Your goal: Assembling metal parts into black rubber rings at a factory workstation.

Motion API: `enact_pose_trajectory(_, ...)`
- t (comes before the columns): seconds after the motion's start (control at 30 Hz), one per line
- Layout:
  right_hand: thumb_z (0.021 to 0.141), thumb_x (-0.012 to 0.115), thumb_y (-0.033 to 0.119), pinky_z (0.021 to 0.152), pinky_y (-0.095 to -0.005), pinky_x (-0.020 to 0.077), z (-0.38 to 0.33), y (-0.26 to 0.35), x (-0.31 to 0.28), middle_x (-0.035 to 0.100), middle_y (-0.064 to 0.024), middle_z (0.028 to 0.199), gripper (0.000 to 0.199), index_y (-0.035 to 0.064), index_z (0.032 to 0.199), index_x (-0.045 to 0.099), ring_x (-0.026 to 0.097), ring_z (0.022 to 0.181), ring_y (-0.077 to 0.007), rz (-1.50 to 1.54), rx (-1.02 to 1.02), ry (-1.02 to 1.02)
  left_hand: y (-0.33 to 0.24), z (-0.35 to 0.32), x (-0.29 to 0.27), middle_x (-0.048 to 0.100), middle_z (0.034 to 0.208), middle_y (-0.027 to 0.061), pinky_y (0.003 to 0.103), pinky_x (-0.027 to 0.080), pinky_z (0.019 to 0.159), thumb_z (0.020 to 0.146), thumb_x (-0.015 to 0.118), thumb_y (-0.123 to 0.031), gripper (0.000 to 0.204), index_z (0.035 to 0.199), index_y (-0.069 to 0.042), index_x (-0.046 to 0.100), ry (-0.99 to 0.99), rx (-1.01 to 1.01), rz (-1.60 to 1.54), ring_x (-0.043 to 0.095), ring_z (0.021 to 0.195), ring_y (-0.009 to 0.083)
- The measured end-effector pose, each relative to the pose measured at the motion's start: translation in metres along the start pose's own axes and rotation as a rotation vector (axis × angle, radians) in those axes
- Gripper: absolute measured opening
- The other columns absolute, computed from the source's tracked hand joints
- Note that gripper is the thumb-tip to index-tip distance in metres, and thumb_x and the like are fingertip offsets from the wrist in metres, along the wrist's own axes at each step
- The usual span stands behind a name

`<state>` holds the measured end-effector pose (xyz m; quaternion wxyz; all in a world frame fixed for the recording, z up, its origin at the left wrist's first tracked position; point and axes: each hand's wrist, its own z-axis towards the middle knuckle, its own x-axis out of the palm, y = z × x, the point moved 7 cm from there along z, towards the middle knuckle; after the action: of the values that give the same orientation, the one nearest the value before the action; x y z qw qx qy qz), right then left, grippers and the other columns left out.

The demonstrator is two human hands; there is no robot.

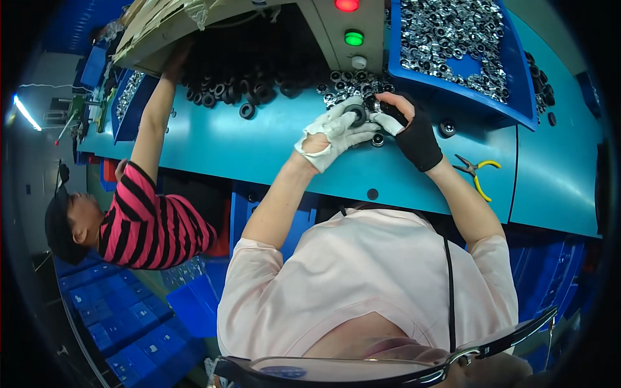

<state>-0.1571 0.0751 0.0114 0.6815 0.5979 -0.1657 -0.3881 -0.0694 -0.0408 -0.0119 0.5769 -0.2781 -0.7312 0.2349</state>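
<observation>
My left hand (333, 132), in a white glove with a hole at the back, is closed on a black rubber ring (356, 114). Beside it my right hand (414, 129), in a black fingerless glove with white wrapping on the thumb, has its fingers bent close to the ring; what they hold, if anything, I cannot make out. Just beyond both hands lies a heap of small shiny metal parts (349, 84) with dark centres. One such metal part (378, 140) rests on the teal bench below my fingers.
A blue bin (527, 107) full of shiny metal parts stands at the right. Black rings (247, 110) are piled at the opening of a machine housing with a green button (354, 37). Yellow-handled pliers (477, 174) lie right on the bench (233, 155). At left, a co-worker (155, 226) reaches toward the housing.
</observation>
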Motion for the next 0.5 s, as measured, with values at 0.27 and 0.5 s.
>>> enact_pose_trajectory(0.27,0.080,0.064,0.007,0.086,-0.0284,0.0454,-0.0052,-0.0032,-0.0067,0.061,-0.0108,0.107,0.034,0.0019,0.114,0.057,0.059,0.097,-0.0180,0.001,-0.003,-0.025,0.0055,0.0012,0.0004,0.054,0.112,0.0137,0.039,0.050,0.092,0.090,0.058,-0.018,0.053,0.133,0.002,0.034,-0.078,-0.018,0.073,0.058,0.102,0.0277)
enact_pose_trajectory(0.5,0.081,0.064,0.007,0.086,-0.0292,0.0454,-0.0082,-0.0106,-0.0062,0.061,-0.0118,0.108,0.034,0.0021,0.114,0.057,0.059,0.100,-0.0194,-0.011,0.000,-0.015,0.0082,0.0042,-0.0006,0.054,0.111,0.0134,0.039,0.050,0.093,0.091,0.057,-0.017,0.050,0.131,0.004,0.036,-0.060,0.009,0.000,0.059,0.102,0.0271)
